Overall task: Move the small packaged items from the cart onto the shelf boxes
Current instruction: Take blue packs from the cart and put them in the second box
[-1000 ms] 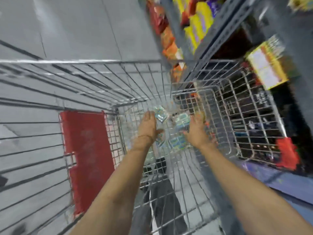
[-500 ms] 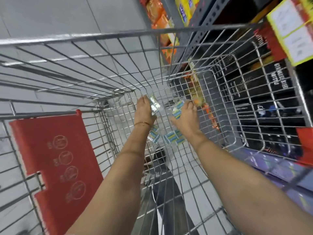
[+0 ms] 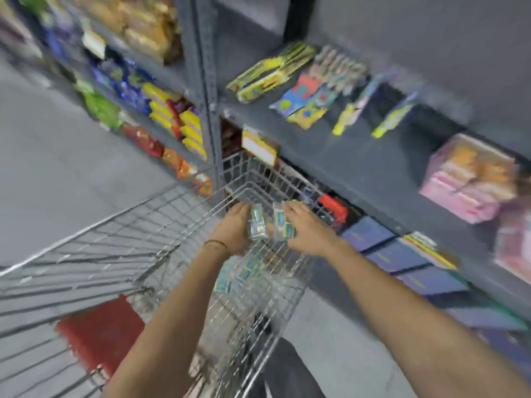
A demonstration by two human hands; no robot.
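Both hands have risen above the cart [image 3: 161, 214], left hand [image 3: 234, 229] and right hand [image 3: 309, 229] each clasping packets [image 3: 258, 222].

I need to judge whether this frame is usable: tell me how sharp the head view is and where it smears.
Head view: motion blur throughout, heaviest on the shelf goods at right, such as the pink boxes; the left hand, right hand and the small packets they hold are clearest; print is unreadable; wide-angle bending tilts the cart wires.

hands [image 3: 270, 229]: 2 | held packets [image 3: 257, 222]: 2 | cart [image 3: 172, 254]: 1 | pink boxes [image 3: 468, 179]: 1
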